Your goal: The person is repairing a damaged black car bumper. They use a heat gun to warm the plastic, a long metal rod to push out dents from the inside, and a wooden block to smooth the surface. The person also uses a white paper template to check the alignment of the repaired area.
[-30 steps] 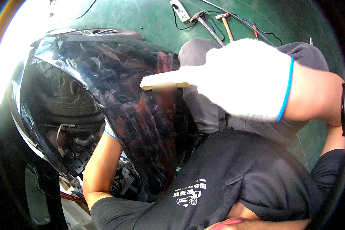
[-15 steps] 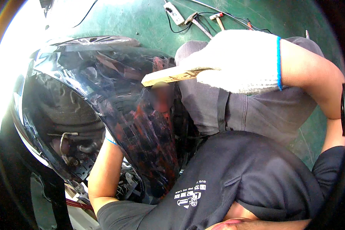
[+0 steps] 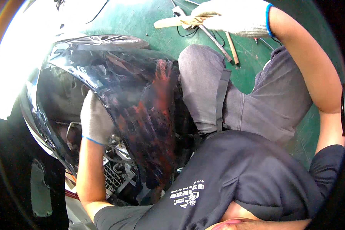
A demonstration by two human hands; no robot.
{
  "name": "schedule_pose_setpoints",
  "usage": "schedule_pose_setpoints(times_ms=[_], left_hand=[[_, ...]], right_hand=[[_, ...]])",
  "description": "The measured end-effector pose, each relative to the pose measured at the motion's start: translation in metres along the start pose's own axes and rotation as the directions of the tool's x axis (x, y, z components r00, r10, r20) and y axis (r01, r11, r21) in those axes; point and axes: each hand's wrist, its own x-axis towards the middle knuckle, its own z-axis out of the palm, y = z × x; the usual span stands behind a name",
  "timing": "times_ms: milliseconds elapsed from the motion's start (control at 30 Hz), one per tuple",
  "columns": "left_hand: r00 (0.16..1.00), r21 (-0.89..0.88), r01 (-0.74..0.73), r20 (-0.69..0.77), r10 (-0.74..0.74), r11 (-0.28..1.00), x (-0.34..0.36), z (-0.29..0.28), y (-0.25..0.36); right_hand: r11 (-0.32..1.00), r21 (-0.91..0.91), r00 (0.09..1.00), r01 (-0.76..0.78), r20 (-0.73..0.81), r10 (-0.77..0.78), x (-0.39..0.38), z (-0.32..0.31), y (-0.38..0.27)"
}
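My right hand point(image 3: 235, 19), in a white knitted glove with a blue cuff, is closed around one end of a flat strip of pale wood point(image 3: 168, 23). The hand and wood are up over the green floor, beyond my knee. My left hand point(image 3: 97, 119), gloved too, is at the inner edge of a dark car fender point(image 3: 136, 126); its fingers are partly hidden by the panel, so what they hold does not show. Creases and reddish scuffs cover the fender.
A wheel point(image 3: 115, 40) stands at the fender's far end. On the floor lie two wooden tool handles point(image 3: 232, 50), a white power strip point(image 3: 176, 10) and black cords. Metal pipes point(image 3: 71, 130) and engine-bay parts point(image 3: 115, 172) lie beside my left forearm.
My right hand has lifted the wood strip away from the fender, upward to the far side. My left hand has come out from behind the panel into view.
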Motion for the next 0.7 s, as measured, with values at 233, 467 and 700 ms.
schedule_pose_setpoints(times_ms=[233,467,700], left_hand=[[0.623,0.83,-0.104,0.483,0.615,-0.547,0.01,0.071,0.041],[0.875,0.869,-0.062,0.284,0.392,-0.491,0.018,0.115,-0.044],[0.871,0.961,-0.119,0.222,0.438,-0.251,-0.055,0.133,-0.123]], right_hand=[[0.995,-0.031,0.992,0.091,-0.08,-0.093,0.045,0.05,0.043],[0.993,-0.075,0.994,0.096,0.051,-0.093,0.059,0.039,0.083],[0.977,-0.013,0.977,0.213,0.034,-0.212,0.092,0.048,0.126]])
